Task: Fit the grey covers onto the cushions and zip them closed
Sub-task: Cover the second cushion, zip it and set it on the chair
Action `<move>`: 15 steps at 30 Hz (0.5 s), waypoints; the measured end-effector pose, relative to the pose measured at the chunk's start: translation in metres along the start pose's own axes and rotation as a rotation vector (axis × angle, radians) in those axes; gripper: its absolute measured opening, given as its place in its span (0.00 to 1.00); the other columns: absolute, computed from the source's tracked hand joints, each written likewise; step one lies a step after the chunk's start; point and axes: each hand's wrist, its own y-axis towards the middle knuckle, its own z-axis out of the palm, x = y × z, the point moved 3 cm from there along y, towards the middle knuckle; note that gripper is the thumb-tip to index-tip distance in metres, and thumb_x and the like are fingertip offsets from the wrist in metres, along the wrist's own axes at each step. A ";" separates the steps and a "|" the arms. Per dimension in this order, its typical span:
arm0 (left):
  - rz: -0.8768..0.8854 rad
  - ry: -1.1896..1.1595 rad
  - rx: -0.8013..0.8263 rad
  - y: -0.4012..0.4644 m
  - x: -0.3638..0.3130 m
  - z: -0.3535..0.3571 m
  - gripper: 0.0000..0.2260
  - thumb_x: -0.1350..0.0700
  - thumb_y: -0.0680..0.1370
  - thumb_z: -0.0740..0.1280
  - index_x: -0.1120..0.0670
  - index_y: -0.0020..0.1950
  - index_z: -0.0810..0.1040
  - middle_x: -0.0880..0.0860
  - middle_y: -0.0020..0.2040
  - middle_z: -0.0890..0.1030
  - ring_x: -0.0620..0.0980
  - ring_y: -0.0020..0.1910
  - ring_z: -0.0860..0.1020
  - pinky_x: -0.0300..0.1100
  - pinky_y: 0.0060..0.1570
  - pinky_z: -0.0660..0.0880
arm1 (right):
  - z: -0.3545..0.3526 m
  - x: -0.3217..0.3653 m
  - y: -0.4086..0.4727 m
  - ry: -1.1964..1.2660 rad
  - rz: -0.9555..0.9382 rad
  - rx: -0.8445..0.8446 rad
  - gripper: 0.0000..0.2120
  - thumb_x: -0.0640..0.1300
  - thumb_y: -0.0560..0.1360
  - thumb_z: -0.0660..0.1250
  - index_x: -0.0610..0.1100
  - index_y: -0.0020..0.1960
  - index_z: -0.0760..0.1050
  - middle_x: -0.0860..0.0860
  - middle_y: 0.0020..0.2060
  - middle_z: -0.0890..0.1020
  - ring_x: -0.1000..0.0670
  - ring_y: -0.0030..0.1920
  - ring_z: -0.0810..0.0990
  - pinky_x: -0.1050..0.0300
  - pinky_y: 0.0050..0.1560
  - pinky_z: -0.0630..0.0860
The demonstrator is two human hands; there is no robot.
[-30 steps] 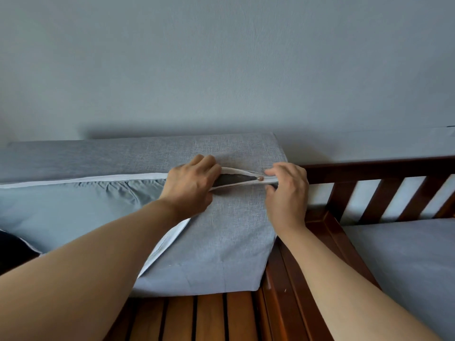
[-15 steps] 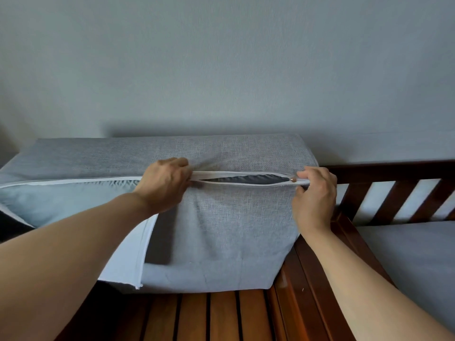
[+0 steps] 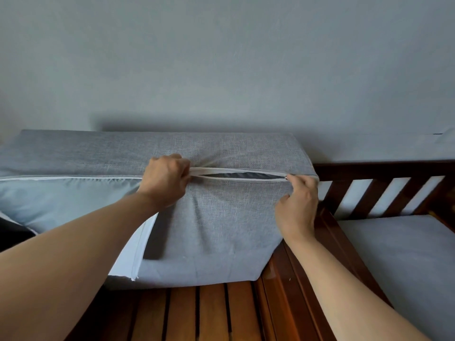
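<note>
Far left: a dark object shows at the frame edge, too little in view to identify. Beside it the cushion lies with its pale blue inner fabric exposed along the near side; it sits partly inside the grey cover, which wraps its top and right end. A loose flap of the cover with a white hem hangs open beneath the left forearm, a dark gap showing behind it.

Cushion and cover rest on a wooden slatted frame, the far side against a grey wall.

Left hand: fingers curled, pinching the white zip tape at the left end of the open stretch, knuckles up.

Zip: runs along the near top edge of the cover. Between the two hands it gapes in a narrow slit, dark lining visible inside. Left of the left hand the white tape carries on toward the frame edge; whether it is joined there cannot be told.

Right hand: fingers curled, thumb and forefinger gripping the cover's edge at the right corner, right against the small metal zip slider. Whether the fingers hold the slider itself cannot be told.

Right: dark wooden rail with slats behind, and a second grey cushion lying flat on the frame, apart from the first.
</note>
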 end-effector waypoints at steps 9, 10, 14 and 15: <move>0.008 -0.014 -0.013 0.000 0.000 0.000 0.06 0.59 0.73 0.69 0.60 0.38 0.77 0.57 0.39 0.78 0.61 0.38 0.76 0.42 0.37 0.62 | 0.038 0.061 -0.025 0.065 -0.055 0.175 0.21 0.28 0.71 0.58 0.41 0.62 0.74 0.48 0.58 0.70 0.48 0.61 0.66 0.59 0.60 0.65; 0.003 -0.014 -0.010 0.000 0.001 0.000 0.05 0.59 0.73 0.69 0.60 0.39 0.77 0.58 0.40 0.79 0.61 0.39 0.76 0.42 0.37 0.61 | 0.044 0.070 -0.028 0.051 -0.099 0.200 0.22 0.28 0.70 0.58 0.42 0.61 0.75 0.48 0.58 0.71 0.47 0.61 0.65 0.58 0.61 0.64; 0.024 -0.038 -0.014 0.000 0.003 -0.001 0.05 0.61 0.69 0.72 0.59 0.36 0.76 0.57 0.37 0.78 0.61 0.36 0.77 0.42 0.35 0.61 | 0.064 0.101 -0.039 0.096 -0.261 0.300 0.22 0.28 0.68 0.59 0.39 0.60 0.76 0.44 0.57 0.72 0.43 0.60 0.65 0.57 0.62 0.63; 0.062 -0.037 -0.014 -0.003 0.004 -0.003 0.06 0.63 0.67 0.72 0.59 0.34 0.75 0.56 0.36 0.77 0.60 0.34 0.76 0.41 0.32 0.62 | 0.066 0.103 -0.040 0.102 -0.252 0.280 0.22 0.28 0.68 0.58 0.38 0.59 0.77 0.44 0.57 0.73 0.43 0.60 0.65 0.58 0.61 0.63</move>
